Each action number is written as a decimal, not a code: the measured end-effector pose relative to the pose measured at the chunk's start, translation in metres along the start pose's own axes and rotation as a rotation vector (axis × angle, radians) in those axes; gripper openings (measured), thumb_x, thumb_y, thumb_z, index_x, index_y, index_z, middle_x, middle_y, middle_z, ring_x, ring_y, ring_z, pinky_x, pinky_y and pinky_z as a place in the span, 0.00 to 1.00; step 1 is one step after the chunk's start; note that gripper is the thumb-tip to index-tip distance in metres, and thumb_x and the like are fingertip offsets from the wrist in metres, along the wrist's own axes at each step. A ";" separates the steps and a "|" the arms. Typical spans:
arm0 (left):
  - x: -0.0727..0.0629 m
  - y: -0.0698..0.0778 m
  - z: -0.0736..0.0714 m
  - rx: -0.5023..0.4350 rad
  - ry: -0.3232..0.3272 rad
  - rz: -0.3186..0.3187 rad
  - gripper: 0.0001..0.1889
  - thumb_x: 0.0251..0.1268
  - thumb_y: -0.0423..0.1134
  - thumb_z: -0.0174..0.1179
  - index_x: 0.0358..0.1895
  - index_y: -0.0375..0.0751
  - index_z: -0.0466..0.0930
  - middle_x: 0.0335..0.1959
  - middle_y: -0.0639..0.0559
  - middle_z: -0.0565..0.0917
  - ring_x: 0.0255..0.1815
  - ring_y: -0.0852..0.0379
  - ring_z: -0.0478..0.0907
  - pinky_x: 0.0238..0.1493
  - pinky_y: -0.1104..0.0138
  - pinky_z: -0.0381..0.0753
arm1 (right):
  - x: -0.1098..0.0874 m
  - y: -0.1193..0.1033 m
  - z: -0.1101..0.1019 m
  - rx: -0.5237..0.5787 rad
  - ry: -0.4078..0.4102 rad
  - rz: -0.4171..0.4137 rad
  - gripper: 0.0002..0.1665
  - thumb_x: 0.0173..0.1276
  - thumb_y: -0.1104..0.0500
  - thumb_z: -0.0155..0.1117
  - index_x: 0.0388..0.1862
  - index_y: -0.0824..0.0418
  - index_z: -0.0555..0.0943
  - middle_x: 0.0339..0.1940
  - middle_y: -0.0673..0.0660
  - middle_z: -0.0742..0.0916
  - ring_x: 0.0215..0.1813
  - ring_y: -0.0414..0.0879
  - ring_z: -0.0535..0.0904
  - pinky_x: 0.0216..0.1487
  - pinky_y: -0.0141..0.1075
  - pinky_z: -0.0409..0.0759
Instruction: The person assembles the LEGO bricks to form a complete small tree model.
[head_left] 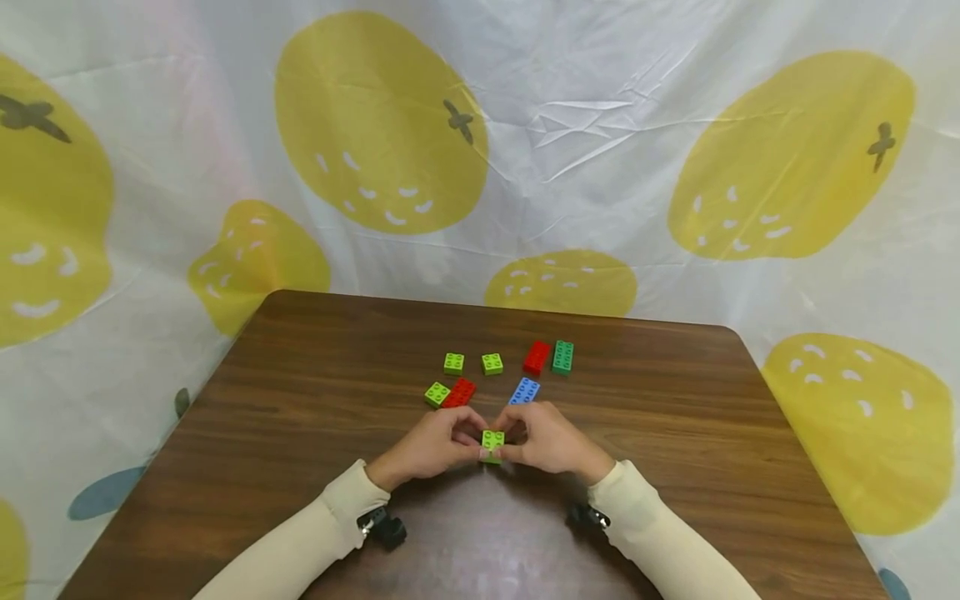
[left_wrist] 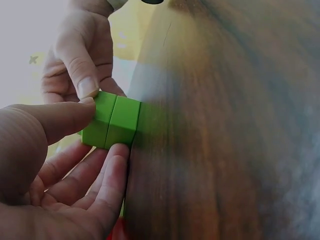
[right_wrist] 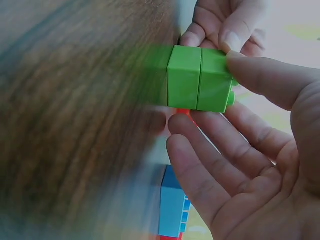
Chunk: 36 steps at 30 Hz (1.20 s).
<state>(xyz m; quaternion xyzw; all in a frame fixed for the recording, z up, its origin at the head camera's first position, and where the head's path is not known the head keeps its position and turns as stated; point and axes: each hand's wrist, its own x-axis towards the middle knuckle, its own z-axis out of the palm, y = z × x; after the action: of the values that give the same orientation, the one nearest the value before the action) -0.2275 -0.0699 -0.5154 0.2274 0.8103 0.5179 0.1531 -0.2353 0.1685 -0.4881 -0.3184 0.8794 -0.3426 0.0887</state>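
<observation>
Two lime-green toy bricks [head_left: 492, 440], one stacked on the other, stand right at the wooden tabletop near its middle. In the left wrist view a thin seam runs between the bricks [left_wrist: 111, 122], their side faces flush. My left hand [head_left: 440, 443] pinches the stack from the left, thumb at the upper brick and fingers at its far side. From the other side my right hand [head_left: 551, 437] holds it too, its thumb close to the left thumb. Studs show on top of the bricks [right_wrist: 200, 80] in the right wrist view.
Just beyond my hands lie a blue brick [head_left: 524, 391], a red brick [head_left: 459, 392] and a lime-green brick [head_left: 437, 394]. Farther back are two more lime-green bricks [head_left: 453, 363], another red brick [head_left: 536, 357] and a dark green brick [head_left: 563, 356]. A lemon-print curtain [head_left: 570, 183] hangs behind the table.
</observation>
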 end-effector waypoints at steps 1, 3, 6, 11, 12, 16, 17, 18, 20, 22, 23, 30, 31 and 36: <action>0.000 0.001 0.000 0.001 0.000 0.004 0.16 0.66 0.39 0.75 0.52 0.41 0.83 0.51 0.46 0.89 0.48 0.54 0.90 0.46 0.65 0.89 | 0.000 0.000 0.000 0.008 0.004 -0.001 0.13 0.64 0.55 0.82 0.46 0.54 0.88 0.39 0.47 0.93 0.41 0.39 0.90 0.45 0.35 0.88; -0.001 0.002 -0.001 0.004 -0.002 0.008 0.16 0.66 0.39 0.75 0.52 0.40 0.83 0.50 0.46 0.89 0.47 0.54 0.90 0.46 0.65 0.89 | 0.001 0.001 -0.001 0.018 0.008 -0.005 0.13 0.64 0.54 0.81 0.46 0.53 0.88 0.39 0.47 0.93 0.41 0.39 0.90 0.45 0.34 0.88; -0.001 0.002 -0.001 0.007 -0.006 0.007 0.16 0.66 0.39 0.75 0.52 0.40 0.83 0.48 0.46 0.90 0.46 0.55 0.90 0.45 0.67 0.88 | 0.002 0.003 -0.002 0.024 0.011 -0.017 0.11 0.67 0.54 0.79 0.46 0.53 0.88 0.39 0.47 0.93 0.40 0.39 0.89 0.44 0.32 0.86; -0.002 0.002 -0.001 0.001 -0.006 0.001 0.16 0.66 0.39 0.75 0.52 0.40 0.83 0.47 0.47 0.89 0.45 0.56 0.90 0.44 0.67 0.88 | 0.007 0.006 -0.006 0.023 0.039 -0.008 0.09 0.72 0.53 0.74 0.46 0.54 0.88 0.39 0.47 0.92 0.41 0.39 0.87 0.45 0.35 0.85; -0.002 0.002 -0.002 -0.001 -0.005 0.001 0.16 0.66 0.39 0.75 0.52 0.40 0.83 0.47 0.47 0.89 0.45 0.56 0.90 0.44 0.67 0.88 | 0.009 0.007 -0.007 0.022 0.047 -0.004 0.10 0.72 0.52 0.73 0.47 0.55 0.87 0.39 0.47 0.92 0.42 0.39 0.87 0.46 0.36 0.85; -0.002 0.002 -0.001 0.004 -0.001 0.003 0.16 0.65 0.39 0.75 0.52 0.40 0.83 0.46 0.47 0.90 0.45 0.56 0.90 0.43 0.68 0.88 | 0.015 0.013 -0.010 0.025 0.057 0.027 0.09 0.73 0.52 0.72 0.48 0.54 0.87 0.39 0.46 0.92 0.43 0.38 0.87 0.47 0.35 0.85; -0.001 0.002 -0.001 0.004 -0.001 0.003 0.16 0.65 0.39 0.75 0.52 0.40 0.83 0.45 0.47 0.90 0.44 0.56 0.90 0.42 0.68 0.88 | 0.016 0.014 -0.011 0.028 0.056 0.031 0.09 0.73 0.52 0.72 0.48 0.54 0.87 0.40 0.47 0.92 0.43 0.38 0.87 0.47 0.35 0.85; -0.001 0.002 -0.001 0.003 0.000 0.001 0.16 0.65 0.39 0.76 0.51 0.40 0.83 0.45 0.47 0.90 0.44 0.56 0.90 0.42 0.68 0.87 | 0.018 0.015 -0.011 0.032 0.057 0.032 0.09 0.73 0.52 0.72 0.48 0.54 0.88 0.40 0.47 0.92 0.43 0.38 0.87 0.47 0.35 0.85; -0.002 0.001 -0.001 -0.002 0.003 -0.001 0.16 0.65 0.39 0.76 0.51 0.40 0.83 0.45 0.47 0.90 0.44 0.56 0.90 0.41 0.68 0.87 | 0.021 0.017 -0.013 0.040 0.064 0.040 0.08 0.73 0.53 0.72 0.47 0.53 0.88 0.40 0.47 0.92 0.42 0.39 0.87 0.46 0.35 0.84; -0.001 0.001 0.000 -0.009 0.007 -0.003 0.16 0.65 0.39 0.76 0.51 0.40 0.84 0.45 0.47 0.90 0.44 0.56 0.90 0.41 0.68 0.87 | 0.024 0.018 -0.014 0.051 0.079 0.047 0.08 0.73 0.52 0.72 0.47 0.52 0.88 0.39 0.47 0.92 0.41 0.40 0.86 0.45 0.35 0.84; -0.002 0.000 0.000 -0.012 0.009 -0.005 0.16 0.64 0.39 0.76 0.51 0.40 0.84 0.46 0.47 0.90 0.44 0.56 0.90 0.41 0.68 0.87 | 0.026 0.019 -0.014 0.055 0.087 0.050 0.07 0.74 0.52 0.72 0.46 0.52 0.88 0.39 0.47 0.91 0.40 0.40 0.85 0.44 0.36 0.84; -0.003 -0.001 0.001 -0.027 0.013 -0.027 0.17 0.64 0.40 0.77 0.52 0.40 0.85 0.46 0.48 0.90 0.43 0.57 0.90 0.40 0.68 0.87 | 0.038 0.020 -0.017 0.104 0.143 0.076 0.07 0.74 0.51 0.71 0.46 0.51 0.88 0.40 0.47 0.91 0.41 0.41 0.85 0.44 0.37 0.85; -0.003 -0.001 0.000 -0.030 0.014 -0.029 0.17 0.64 0.40 0.77 0.53 0.39 0.85 0.46 0.48 0.90 0.44 0.57 0.90 0.41 0.67 0.87 | 0.039 0.020 -0.017 0.110 0.152 0.078 0.06 0.75 0.51 0.71 0.46 0.50 0.88 0.40 0.48 0.92 0.41 0.41 0.85 0.43 0.37 0.85; -0.002 -0.002 0.000 -0.036 0.016 -0.030 0.18 0.63 0.39 0.77 0.53 0.38 0.84 0.46 0.47 0.90 0.45 0.54 0.90 0.42 0.66 0.88 | 0.047 0.020 -0.020 0.134 0.185 0.079 0.06 0.76 0.52 0.70 0.46 0.50 0.88 0.40 0.52 0.92 0.41 0.42 0.86 0.44 0.40 0.85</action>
<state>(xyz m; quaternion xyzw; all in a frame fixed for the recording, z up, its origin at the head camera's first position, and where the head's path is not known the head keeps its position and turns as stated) -0.2261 -0.0717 -0.5170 0.2080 0.8055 0.5318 0.1584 -0.2893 0.1612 -0.4835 -0.2440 0.8709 -0.4247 0.0417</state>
